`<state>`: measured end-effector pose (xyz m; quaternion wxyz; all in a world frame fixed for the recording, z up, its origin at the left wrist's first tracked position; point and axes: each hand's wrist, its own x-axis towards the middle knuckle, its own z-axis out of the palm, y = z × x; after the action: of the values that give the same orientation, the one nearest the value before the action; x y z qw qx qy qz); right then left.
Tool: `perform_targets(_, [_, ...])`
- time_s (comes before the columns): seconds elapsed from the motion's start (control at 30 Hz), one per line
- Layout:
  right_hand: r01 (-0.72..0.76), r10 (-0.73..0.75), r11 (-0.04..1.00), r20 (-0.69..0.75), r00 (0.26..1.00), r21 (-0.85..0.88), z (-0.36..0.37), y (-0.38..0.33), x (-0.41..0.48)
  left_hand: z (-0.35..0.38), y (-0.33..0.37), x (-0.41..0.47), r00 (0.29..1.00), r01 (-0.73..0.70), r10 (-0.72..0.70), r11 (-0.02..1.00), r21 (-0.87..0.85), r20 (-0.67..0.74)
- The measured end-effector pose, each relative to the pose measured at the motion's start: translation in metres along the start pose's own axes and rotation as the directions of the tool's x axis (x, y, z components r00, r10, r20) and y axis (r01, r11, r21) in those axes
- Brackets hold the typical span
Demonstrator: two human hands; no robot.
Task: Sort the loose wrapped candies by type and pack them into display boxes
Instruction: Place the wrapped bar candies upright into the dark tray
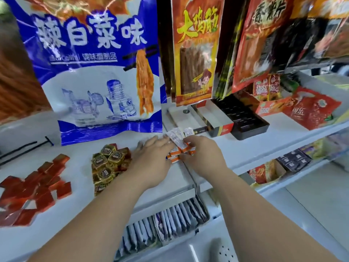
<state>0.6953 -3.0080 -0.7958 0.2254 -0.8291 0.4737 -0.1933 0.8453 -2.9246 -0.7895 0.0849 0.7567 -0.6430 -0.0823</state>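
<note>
Head view: a white shop shelf [283, 137] seen from above, both forearms reaching in.
Left hand [151, 157]: palm down, fingers fairly straight (tips blurred), pressing against the left side of the small white-and-orange wrapped candies [177, 154].
Right hand [204, 156]: fingers curled over the right side of the same cluster, gripping it; a few white wrappers stick up between the two hands.
Candy cluster: on the shelf near its front edge, just in front of the open white cardboard display box [211, 118].
Beside the box: a black plastic compartment tray [245, 118], touching its right side.
Left of the hands: a pile of gold-and-brown square wrapped candies [107, 163], against the left wrist.
Far left: flat red wrapped candies [34, 188], spread loose.
Behind: a large blue-and-white snack bag [98, 72], standing upright.
</note>
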Motion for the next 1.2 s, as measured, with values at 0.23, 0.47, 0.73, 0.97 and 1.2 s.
perform_targets(0.23, [0.075,-0.083,0.994,-0.101,0.991,-0.082,-0.001,0.004,-0.009,0.005,-0.010,-0.002,0.996,-0.075,0.067,0.983,-0.169,-0.052])
perform_targets(0.47, [0.280,-0.300,0.953,-0.224,0.927,-0.116,-0.041,0.008,-0.028,-0.012,0.005,-0.008,0.951,-0.212,0.141,0.944,-0.252,-0.274])
perform_targets(0.73, [0.298,-0.295,0.944,-0.043,0.954,0.140,-0.034,-0.001,-0.032,-0.024,0.007,-0.021,0.954,-0.195,0.097,0.918,-0.344,-0.283])
perform_targets(0.97, [-0.109,0.133,0.968,-0.091,0.987,0.226,-0.017,0.006,-0.003,-0.024,-0.019,-0.019,0.926,0.182,-0.359,0.698,-0.692,-0.119])
perform_targets(1.2, [-0.224,0.249,0.951,-0.095,0.964,0.214,0.010,-0.007,0.015,-0.020,-0.022,-0.025,0.900,0.284,-0.427,0.430,-0.857,0.084])
